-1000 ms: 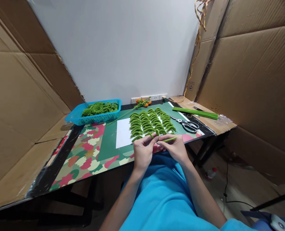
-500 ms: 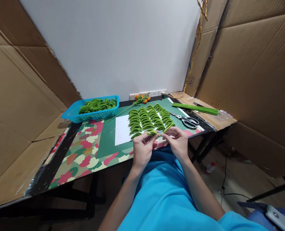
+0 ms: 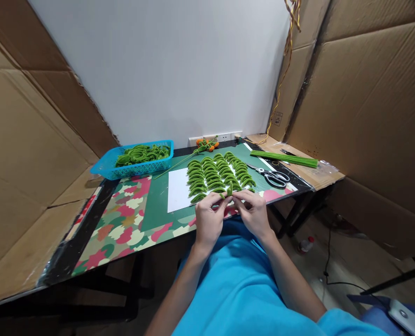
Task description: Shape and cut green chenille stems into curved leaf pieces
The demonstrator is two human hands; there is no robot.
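Closer together than half a second ago, the left hand (image 3: 209,217) and right hand (image 3: 254,212) now almost meet at the fingertips — both closed in a narrow pinch on a green chenille stem (image 3: 230,188), whose bent part stands up between them while fingers hide the rest. It is near the table's front edge, just before four columns of curved green pieces (image 3: 212,175) on a white sheet (image 3: 176,190). Scissors (image 3: 277,179) and a bundle of straight green stems (image 3: 284,158) lie to the right — a blue basket (image 3: 140,170) of green pieces sits far left.
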